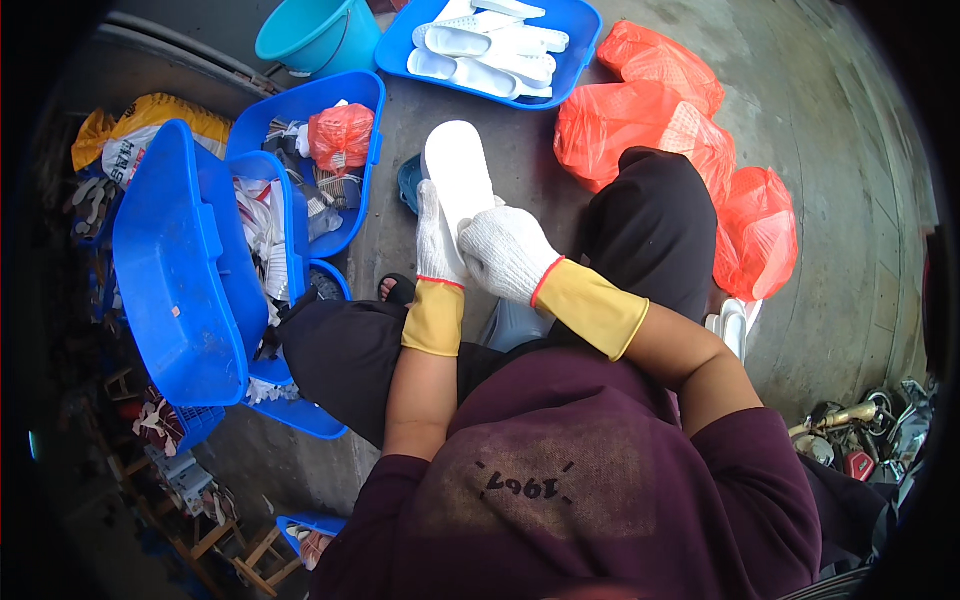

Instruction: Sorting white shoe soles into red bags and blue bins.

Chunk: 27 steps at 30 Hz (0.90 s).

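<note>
A white slipper (455, 160) stands out in front of my lap, its smooth, flat face turned up. My left hand (437, 240), in a white knit glove with a yellow cuff, is closed along its left edge. With curled fingers, my right hand (508, 252) in a matching glove presses at the slipper's near right edge. The fingertips of the right hand are partly hidden, and I cannot tell whether they hold a small tool as well. Ahead of me, a blue tub (575, 75) carries several more white slippers (490, 45).
Blue bins (170, 280) with scraps crowd the left, beside a teal bucket (310, 40). Filled red plastic bags (640, 120) lie to the right. More white slippers (733, 325) sit by my right thigh. Metal parts (860, 440) are heaped at the far right.
</note>
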Available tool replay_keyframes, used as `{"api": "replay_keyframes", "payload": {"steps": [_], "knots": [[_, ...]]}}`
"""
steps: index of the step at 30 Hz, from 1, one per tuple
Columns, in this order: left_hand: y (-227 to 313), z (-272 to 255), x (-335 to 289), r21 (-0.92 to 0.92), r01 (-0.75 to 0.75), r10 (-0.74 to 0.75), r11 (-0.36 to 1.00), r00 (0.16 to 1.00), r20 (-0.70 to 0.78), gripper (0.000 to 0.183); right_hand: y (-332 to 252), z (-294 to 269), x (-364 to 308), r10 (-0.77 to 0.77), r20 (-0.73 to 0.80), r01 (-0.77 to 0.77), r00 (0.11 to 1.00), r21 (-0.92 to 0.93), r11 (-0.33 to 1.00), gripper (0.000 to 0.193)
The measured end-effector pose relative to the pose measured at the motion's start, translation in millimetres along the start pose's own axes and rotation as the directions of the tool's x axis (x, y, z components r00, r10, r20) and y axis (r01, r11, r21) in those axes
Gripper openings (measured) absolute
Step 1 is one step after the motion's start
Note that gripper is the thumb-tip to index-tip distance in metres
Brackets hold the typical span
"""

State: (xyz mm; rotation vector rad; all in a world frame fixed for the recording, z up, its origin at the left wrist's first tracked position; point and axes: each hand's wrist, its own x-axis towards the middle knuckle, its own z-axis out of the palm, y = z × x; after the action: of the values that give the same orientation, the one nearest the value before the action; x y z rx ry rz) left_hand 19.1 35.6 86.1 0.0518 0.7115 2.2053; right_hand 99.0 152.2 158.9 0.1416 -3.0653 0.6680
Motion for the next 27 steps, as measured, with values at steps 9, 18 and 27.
{"api": "replay_keyframes", "payload": {"steps": [9, 18, 27], "knots": [[-9.0, 49.4, 23.8, 0.108, 0.079, -0.061, 0.991, 0.985, -0.164, 0.074, 85.1, -27.6, 115.2, 0.243, -0.536, -0.145, 0.808, 0.219, 0.965, 0.013], [36.3, 57.0, 122.5, 0.324, 0.035, -0.081, 0.946, 0.988, 0.129, 0.079, 44.5, -33.4, 84.6, 0.548, -0.503, -0.308, 0.668, 0.483, 0.819, 0.022], [133.2, 113.1, 352.9, 0.661, -0.171, 0.301, 0.730, 0.950, -0.087, 0.060, 196.6, -122.0, -97.8, 0.575, -0.543, -0.314, 0.612, 0.501, 0.807, 0.019]]}}
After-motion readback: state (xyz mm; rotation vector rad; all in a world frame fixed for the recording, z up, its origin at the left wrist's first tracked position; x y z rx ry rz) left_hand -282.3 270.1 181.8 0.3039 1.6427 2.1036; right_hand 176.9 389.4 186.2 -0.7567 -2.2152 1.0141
